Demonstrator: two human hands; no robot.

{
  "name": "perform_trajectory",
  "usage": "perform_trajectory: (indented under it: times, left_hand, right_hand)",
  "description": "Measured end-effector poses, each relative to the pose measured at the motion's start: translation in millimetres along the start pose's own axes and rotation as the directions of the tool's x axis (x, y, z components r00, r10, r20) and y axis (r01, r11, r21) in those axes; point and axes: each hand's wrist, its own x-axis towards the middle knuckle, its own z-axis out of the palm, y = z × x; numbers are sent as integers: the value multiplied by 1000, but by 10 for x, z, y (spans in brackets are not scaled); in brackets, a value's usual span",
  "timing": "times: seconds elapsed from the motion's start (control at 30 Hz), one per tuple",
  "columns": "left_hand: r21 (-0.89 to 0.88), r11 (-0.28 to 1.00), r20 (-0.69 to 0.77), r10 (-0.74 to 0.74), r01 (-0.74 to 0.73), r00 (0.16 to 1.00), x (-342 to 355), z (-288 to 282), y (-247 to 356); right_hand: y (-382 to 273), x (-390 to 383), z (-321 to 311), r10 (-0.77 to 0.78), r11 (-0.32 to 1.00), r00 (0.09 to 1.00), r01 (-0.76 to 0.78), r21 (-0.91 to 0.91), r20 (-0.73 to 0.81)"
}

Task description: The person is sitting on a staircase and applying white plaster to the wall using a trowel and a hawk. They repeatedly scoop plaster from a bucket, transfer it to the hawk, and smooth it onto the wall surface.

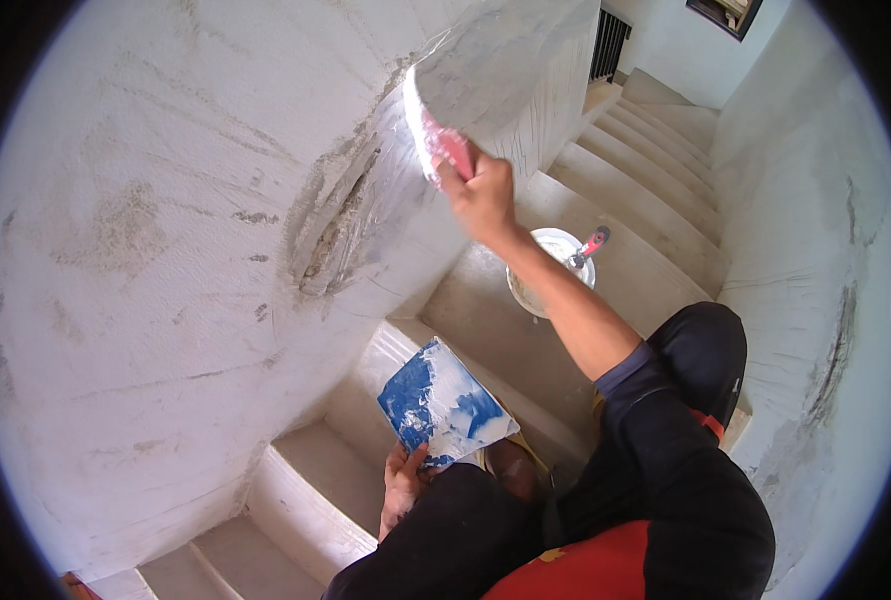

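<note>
My right hand point(480, 195) grips the reddish handle of a wide putty knife point(420, 125), its pale, slightly blurred blade held against a grey filled patch point(355, 190) on the left wall. Low in the view, my left hand point(403, 480) holds a blue square board point(445, 405) smeared with white compound. On a landing beyond my right forearm stands a white bucket point(525, 275) of pale material, with a red-and-black handled tool point(590, 245) resting in it.
Concrete stairs point(645, 180) turn upward at the top right, beside a dark railing point(610, 45). More steps point(315, 480) drop toward the lower left. A cracked wall point(815, 400) bounds the right side. My bent knees and a foot occupy the lower middle.
</note>
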Motion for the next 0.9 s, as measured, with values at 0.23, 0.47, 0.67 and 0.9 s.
perform_trajectory:
  times: [0.23,0.47,0.67,0.9]
  left_hand:
    - [48,998,-8,49,-49,999,-88,103,44]
    - [24,997,-50,74,-73,996,-97,104,-4]
    - [-27,996,-49,86,-87,995,-105,124,-21]
    - [-3,998,-22,65,-65,998,-90,66,-37]
  right_hand:
    - [-305,-412,147,-66,989,990,48,138,128]
    - [-186,-386,55,124,939,990,-141,314,72]
    - [-540,-426,38,157,962,984,-133,236,-87]
    - [-1009,24,405,147,983,941,-173,-61,-306]
